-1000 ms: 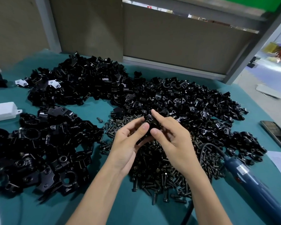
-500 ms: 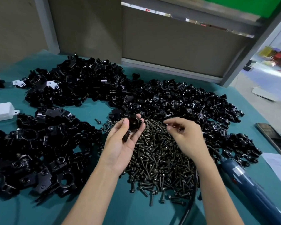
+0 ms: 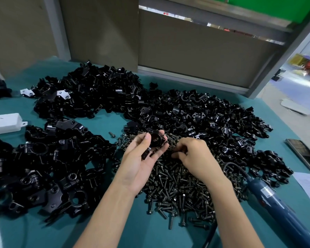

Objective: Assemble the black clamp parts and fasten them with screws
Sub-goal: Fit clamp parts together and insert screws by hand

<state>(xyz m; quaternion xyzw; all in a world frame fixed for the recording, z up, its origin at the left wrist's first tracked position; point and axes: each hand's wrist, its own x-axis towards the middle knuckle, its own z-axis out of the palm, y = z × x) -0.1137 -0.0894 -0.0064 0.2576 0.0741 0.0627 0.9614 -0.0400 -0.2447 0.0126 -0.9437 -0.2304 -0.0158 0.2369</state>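
My left hand [image 3: 141, 158] is palm up and holds a black clamp part [image 3: 156, 140] between thumb and fingers, just above the near edge of the screw pile [image 3: 177, 185]. My right hand [image 3: 191, 154] reaches down into the dark screws with fingers curled, pinching among them; what it holds is hidden. Heaps of loose black clamp halves [image 3: 204, 115] lie beyond the hands, another heap [image 3: 89, 93] sits at the back left, and larger black clamp bodies [image 3: 43, 167] are on the left.
A blue electric screwdriver [image 3: 279, 203] with its cable lies at the right on the teal table [image 3: 150, 235]. A white box [image 3: 4, 123] sits at the far left, a phone [image 3: 304, 156] at the right edge. One stray screw [image 3: 111, 134] lies apart.
My hands have come apart. The left one kept the clamp part and turned palm up; the right one dropped down into the screw pile.
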